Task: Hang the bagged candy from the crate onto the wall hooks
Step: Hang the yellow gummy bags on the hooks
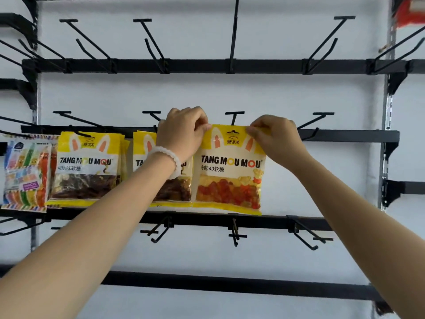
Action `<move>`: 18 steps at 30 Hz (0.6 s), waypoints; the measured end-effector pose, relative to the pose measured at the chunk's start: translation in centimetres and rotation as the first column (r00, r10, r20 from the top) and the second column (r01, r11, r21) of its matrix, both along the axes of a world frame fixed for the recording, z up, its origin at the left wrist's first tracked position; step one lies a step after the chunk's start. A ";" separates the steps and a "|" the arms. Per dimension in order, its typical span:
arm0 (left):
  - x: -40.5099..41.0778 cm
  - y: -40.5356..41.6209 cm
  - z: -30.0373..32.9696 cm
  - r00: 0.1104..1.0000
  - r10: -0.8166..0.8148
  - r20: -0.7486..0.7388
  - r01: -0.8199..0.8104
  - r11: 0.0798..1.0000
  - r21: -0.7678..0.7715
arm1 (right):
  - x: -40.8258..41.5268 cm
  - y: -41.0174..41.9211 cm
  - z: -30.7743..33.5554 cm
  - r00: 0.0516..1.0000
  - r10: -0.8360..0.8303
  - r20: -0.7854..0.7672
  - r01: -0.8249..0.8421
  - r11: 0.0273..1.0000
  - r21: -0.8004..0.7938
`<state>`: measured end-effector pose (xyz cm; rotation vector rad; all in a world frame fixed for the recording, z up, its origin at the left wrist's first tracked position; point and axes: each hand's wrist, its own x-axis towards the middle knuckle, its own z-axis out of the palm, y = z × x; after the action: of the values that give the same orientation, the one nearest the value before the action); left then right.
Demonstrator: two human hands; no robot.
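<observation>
A yellow bag of orange gummy bears is held up flat against the white wall, its top right below a black wall hook. My left hand pinches the bag's top left corner and my right hand pinches its top right corner. Whether the hook passes through the bag's hole I cannot tell. The crate is out of view.
Yellow bags of brown cola candy hang on the hooks to the left and behind my left wrist. A striped multicoloured bag hangs at far left. Bare black hooks stick out from rails above, below and right.
</observation>
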<state>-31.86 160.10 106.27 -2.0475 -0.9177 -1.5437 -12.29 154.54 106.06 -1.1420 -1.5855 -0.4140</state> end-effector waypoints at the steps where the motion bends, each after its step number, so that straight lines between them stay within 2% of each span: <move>1: -0.1 0.0 0.3 1.000 -0.004 0.001 0.004 1.000 -0.002 | -0.1 -0.1 0.4 1.000 -0.004 -0.009 0.004 1.000 0.004; 8: 0.2 0.9 1.1 1.000 -0.017 0.011 0.018 0.993 -0.115 | -0.5 0.6 1.2 0.994 -0.088 -0.064 0.087 0.996 -0.024; 18: 1.6 3.1 0.0 0.988 0.142 -0.063 -0.146 0.987 -0.061 | 0.6 3.4 -0.2 0.981 -0.192 -0.027 0.188 0.976 -0.108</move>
<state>-30.25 163.20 106.31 -2.0111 -1.0817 -1.3881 -11.66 157.92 105.82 -1.3809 -1.4856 -0.4356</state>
